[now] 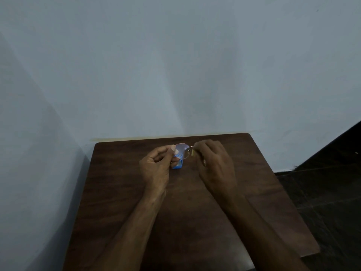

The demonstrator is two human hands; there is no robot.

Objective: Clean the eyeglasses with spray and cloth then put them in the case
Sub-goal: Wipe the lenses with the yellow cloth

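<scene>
Thin-rimmed eyeglasses (182,151) are held above the far middle of the dark wooden table (121,192). My left hand (158,165) pinches the left side of the frame between thumb and fingers. My right hand (214,165) is closed at the right side of the frame, with a small yellowish piece (193,152) showing at its fingertips; whether this is the cloth I cannot tell. A small blue object (178,165), partly hidden behind the glasses and my left hand, rests on the table just below them. No spray bottle is visible.
The table stands against a pale wall (175,65) that also runs down the left side. A dark floor (322,182) lies to the right of the table's right edge.
</scene>
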